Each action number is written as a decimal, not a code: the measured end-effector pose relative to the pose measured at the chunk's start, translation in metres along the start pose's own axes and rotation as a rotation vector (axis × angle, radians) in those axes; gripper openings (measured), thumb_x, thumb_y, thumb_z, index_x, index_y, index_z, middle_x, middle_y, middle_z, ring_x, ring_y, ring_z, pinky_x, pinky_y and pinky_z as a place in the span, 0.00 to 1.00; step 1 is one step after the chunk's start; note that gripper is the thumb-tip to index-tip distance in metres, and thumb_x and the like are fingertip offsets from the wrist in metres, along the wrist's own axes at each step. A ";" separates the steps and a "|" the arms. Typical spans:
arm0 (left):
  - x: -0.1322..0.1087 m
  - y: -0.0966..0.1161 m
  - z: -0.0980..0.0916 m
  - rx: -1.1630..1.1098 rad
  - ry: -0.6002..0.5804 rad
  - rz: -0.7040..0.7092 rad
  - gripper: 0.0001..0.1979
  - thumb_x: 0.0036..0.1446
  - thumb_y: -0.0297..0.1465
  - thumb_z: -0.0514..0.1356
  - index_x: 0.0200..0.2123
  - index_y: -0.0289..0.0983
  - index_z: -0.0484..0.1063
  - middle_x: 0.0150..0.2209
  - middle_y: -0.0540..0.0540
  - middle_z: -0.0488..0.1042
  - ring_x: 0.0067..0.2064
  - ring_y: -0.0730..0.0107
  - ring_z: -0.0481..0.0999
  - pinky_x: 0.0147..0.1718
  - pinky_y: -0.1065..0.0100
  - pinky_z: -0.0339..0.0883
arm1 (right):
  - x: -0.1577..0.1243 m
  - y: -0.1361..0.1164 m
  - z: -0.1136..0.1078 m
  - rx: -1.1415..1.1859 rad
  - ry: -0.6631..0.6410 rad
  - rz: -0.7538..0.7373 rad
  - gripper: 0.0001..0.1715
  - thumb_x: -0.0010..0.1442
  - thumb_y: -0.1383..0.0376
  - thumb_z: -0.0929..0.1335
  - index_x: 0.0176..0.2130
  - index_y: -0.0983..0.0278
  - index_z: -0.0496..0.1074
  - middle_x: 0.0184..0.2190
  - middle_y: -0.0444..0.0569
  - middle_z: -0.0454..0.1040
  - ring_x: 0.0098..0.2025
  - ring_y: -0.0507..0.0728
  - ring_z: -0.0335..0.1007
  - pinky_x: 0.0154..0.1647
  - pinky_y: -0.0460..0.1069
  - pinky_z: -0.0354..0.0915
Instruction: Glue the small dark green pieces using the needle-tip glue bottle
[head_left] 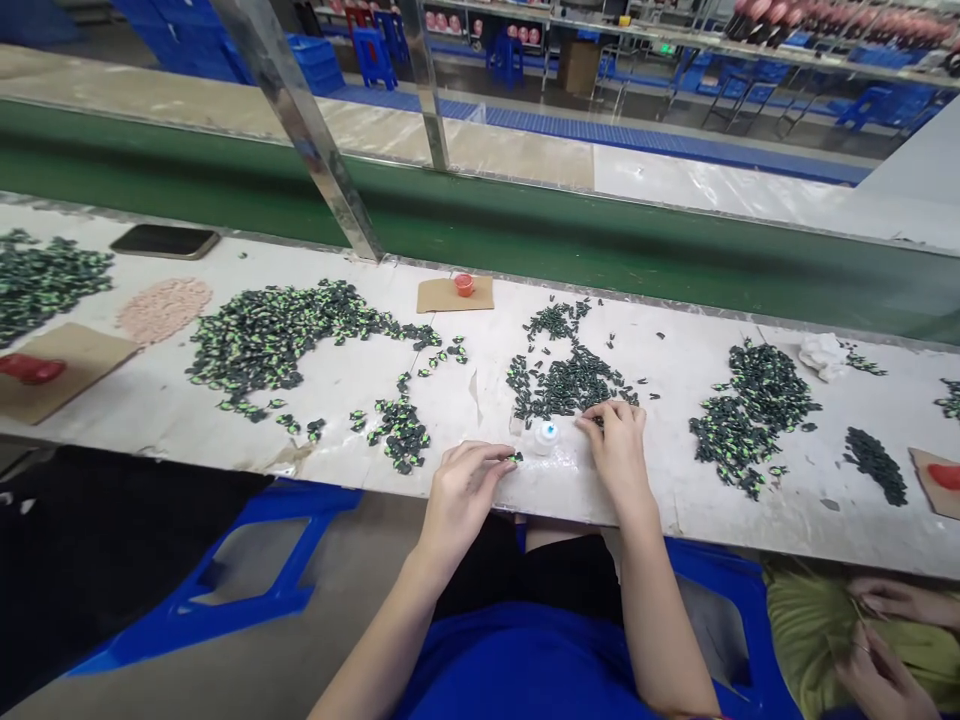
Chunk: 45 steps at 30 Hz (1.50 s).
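Between the thumb and fingers of my left hand (466,482) is a small dark green and lime piece (514,457), held just above the table's front edge. My right hand (616,440) rests at the near edge of a heap of small dark green parts (574,382), its thumb and forefinger pinched together. Whatever those fingertips hold is too small to make out. A small whitish bottle with a blue tip (547,434) stands between my hands. To the left lies a small cluster of dark and lime pieces (401,432).
A larger heap of dark and lime pieces (285,335) spreads to the left. Red lid-like object (464,286) sits on cardboard (435,295) at the back. Another heap (765,385) lies right. A metal post (352,215) rises behind the table. A co-worker's hands (881,640) show lower right.
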<state>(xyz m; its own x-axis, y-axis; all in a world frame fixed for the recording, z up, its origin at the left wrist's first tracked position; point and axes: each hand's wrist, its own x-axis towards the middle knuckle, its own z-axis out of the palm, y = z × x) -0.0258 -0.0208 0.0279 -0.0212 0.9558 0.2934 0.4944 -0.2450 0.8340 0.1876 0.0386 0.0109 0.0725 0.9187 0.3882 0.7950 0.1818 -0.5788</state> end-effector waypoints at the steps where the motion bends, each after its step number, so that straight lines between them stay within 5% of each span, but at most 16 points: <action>1: 0.000 0.003 0.000 -0.010 0.010 0.004 0.05 0.59 0.32 0.59 0.35 0.41 0.77 0.35 0.47 0.79 0.39 0.63 0.77 0.40 0.62 0.69 | -0.002 -0.003 -0.004 0.024 0.023 0.016 0.13 0.62 0.58 0.65 0.30 0.61 0.72 0.35 0.54 0.71 0.43 0.64 0.63 0.43 0.60 0.64; 10: -0.001 0.017 0.004 -0.041 -0.030 0.140 0.07 0.62 0.30 0.57 0.39 0.41 0.76 0.34 0.46 0.80 0.37 0.64 0.77 0.39 0.62 0.68 | -0.038 -0.041 -0.036 0.443 0.001 0.304 0.12 0.59 0.57 0.67 0.35 0.63 0.76 0.30 0.49 0.78 0.30 0.55 0.73 0.30 0.50 0.71; 17: -0.003 0.012 0.018 0.069 -0.044 0.170 0.07 0.62 0.29 0.57 0.39 0.40 0.76 0.34 0.47 0.80 0.38 0.64 0.76 0.40 0.62 0.66 | -0.042 -0.029 -0.020 0.467 -0.090 0.265 0.13 0.60 0.58 0.66 0.38 0.61 0.78 0.41 0.54 0.77 0.40 0.58 0.75 0.33 0.51 0.75; 23: -0.005 0.010 0.022 0.115 -0.059 0.173 0.09 0.63 0.29 0.56 0.41 0.40 0.76 0.34 0.46 0.80 0.38 0.64 0.76 0.39 0.62 0.66 | -0.045 -0.036 -0.019 0.577 -0.108 0.199 0.13 0.62 0.59 0.65 0.41 0.59 0.78 0.41 0.52 0.72 0.32 0.53 0.73 0.23 0.47 0.74; 29: -0.005 0.008 0.026 0.154 -0.017 0.192 0.09 0.63 0.30 0.55 0.40 0.40 0.76 0.34 0.46 0.80 0.37 0.63 0.76 0.39 0.61 0.66 | -0.043 -0.031 -0.014 0.297 -0.045 0.020 0.12 0.63 0.61 0.64 0.39 0.60 0.77 0.46 0.55 0.70 0.49 0.60 0.70 0.41 0.54 0.74; 33: -0.007 0.006 0.029 0.146 0.003 0.174 0.08 0.63 0.29 0.56 0.39 0.39 0.76 0.33 0.46 0.80 0.37 0.63 0.76 0.38 0.62 0.66 | -0.038 -0.027 -0.012 0.271 -0.036 -0.086 0.12 0.64 0.63 0.63 0.39 0.61 0.75 0.40 0.54 0.73 0.43 0.59 0.72 0.39 0.53 0.72; 45: -0.009 0.004 0.030 0.088 -0.031 0.125 0.08 0.62 0.28 0.57 0.40 0.39 0.76 0.35 0.45 0.79 0.38 0.64 0.76 0.39 0.63 0.69 | -0.049 -0.028 -0.007 0.605 -0.230 0.166 0.11 0.58 0.60 0.70 0.40 0.61 0.78 0.33 0.48 0.79 0.33 0.56 0.77 0.36 0.51 0.74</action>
<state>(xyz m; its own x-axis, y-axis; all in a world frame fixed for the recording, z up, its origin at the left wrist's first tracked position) 0.0025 -0.0251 0.0149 0.0717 0.9235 0.3769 0.5656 -0.3489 0.7473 0.1660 -0.0140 0.0136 -0.0188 0.9906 0.1356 0.3010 0.1349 -0.9440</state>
